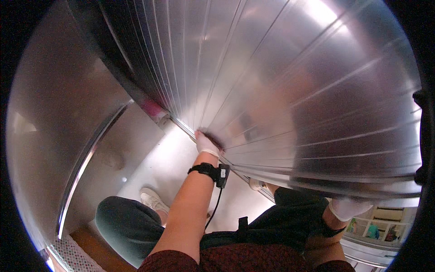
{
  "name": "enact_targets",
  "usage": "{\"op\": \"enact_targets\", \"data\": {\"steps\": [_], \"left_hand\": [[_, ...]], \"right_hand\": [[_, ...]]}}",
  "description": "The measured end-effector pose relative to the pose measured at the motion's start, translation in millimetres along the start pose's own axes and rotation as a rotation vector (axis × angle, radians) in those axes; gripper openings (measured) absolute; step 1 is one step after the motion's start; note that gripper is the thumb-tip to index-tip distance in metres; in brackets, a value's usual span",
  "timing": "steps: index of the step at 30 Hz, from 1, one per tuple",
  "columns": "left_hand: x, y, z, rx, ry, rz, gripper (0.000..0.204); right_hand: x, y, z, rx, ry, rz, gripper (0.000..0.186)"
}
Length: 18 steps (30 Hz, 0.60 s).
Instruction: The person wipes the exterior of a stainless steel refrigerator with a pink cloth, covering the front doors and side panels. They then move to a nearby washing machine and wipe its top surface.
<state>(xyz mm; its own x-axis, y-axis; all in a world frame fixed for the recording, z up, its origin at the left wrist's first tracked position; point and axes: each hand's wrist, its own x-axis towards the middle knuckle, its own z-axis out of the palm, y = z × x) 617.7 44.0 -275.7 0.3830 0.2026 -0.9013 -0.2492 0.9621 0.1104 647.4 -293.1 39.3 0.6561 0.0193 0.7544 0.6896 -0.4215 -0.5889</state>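
A large ribbed stainless-steel panel [281, 90] fills the upper and right part of the view, its lower edge running diagonally over my lap. My left hand [206, 143], in a pale glove with a black strapped device on the wrist, grips that edge near the middle, fingertips partly hidden against the metal. At the lower right my right hand [349, 206], also gloved, is up against the underside of the same edge, its fingers hidden.
A smooth steel surface with a long bar handle [90, 154] stands to my left. A pink object [153, 109] sits beyond the panel's edge. My legs and shoe [152, 199] are over a pale floor. A dotted strip [77, 254] is at lower left, white racks [380, 231] at lower right.
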Motion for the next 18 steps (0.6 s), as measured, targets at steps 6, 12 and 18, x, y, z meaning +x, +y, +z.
{"op": "enact_targets", "data": {"steps": [6, 12, 18], "left_hand": [[-136.1, 57.9, 77.5, -0.087, -0.462, 1.045, 0.038], [-300.9, 31.9, 116.7, 0.435, -0.704, 1.849, 0.065], [-255.5, 45.1, 111.6, 0.605, -0.479, 2.247, 0.062]], "right_hand": [[13.4, -18.3, 21.6, 1.416, -0.377, 0.384, 0.049], [17.4, -38.2, 35.3, 1.45, -0.392, 0.468, 0.05], [10.7, -29.0, 27.3, 1.409, -0.366, 0.42, 0.055]]}}
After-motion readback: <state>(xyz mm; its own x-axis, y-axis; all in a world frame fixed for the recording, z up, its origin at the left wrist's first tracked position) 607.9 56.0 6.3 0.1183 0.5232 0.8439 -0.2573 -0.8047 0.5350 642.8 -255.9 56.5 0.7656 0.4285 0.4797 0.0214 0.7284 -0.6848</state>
